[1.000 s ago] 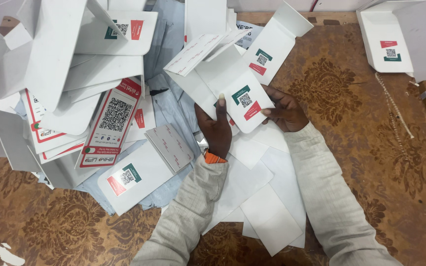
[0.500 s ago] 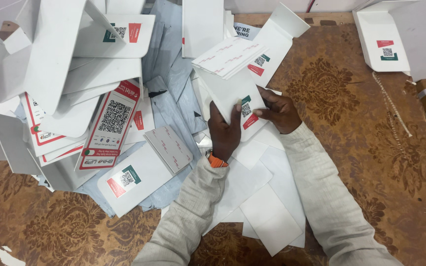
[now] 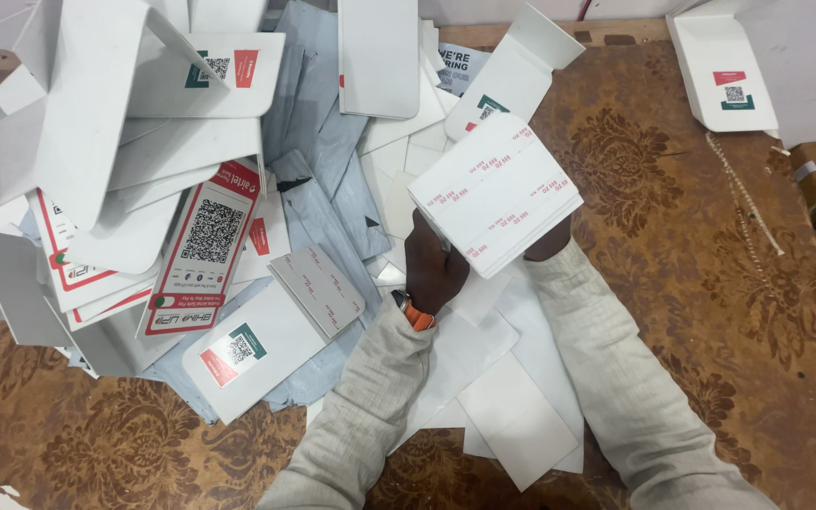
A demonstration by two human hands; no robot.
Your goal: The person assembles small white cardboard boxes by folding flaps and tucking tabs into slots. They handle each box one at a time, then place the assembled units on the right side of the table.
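Above the heap of flat white cardboard sheets (image 3: 512, 416) on the brown patterned table (image 3: 672, 217), the left hand (image 3: 433, 269) and the mostly hidden right hand (image 3: 550, 246) both grip a white card with small red markings (image 3: 495, 194), tilted.

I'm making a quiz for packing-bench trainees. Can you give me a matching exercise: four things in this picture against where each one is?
Things:
1. White card with red marks
2. Orange wristband
3. Red-bordered code card
4. Open white box

Places:
A. top right corner of the table
B. in the pile, left of the hands
C. held up by both hands
D. on the left hand's wrist

Pairs: 1-C, 2-D, 3-B, 4-A
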